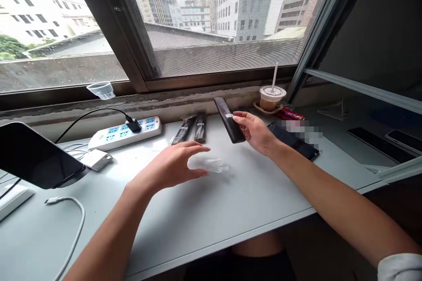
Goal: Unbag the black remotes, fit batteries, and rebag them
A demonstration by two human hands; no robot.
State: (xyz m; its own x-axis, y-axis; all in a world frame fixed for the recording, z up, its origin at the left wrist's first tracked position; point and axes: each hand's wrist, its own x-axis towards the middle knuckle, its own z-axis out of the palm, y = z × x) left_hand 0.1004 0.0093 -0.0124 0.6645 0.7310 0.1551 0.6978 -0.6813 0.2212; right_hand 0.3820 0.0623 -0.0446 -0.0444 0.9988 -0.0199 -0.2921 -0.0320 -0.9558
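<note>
My right hand (253,129) grips a black remote control (230,120) by its right edge, between thumb and fingers. The remote is held slanted above the table, with a small white label and faint print on the visible side. To its left, my left hand (180,162) hovers with thumb and fingers spread apart. A crumpled clear plastic sleeve (211,165) is just beyond these fingertips; whether it touches them I cannot tell. Behind my left hand lie two dark, long things in clear wrapping, one (183,130) beside the other (200,128).
A white power strip (127,131) with a black plug stands at the back left. A phone (36,153) on a stand, a white charger (97,159) and a cable (81,215) are left. A lidded drink cup (271,99) and a black flat pouch (293,138) are right.
</note>
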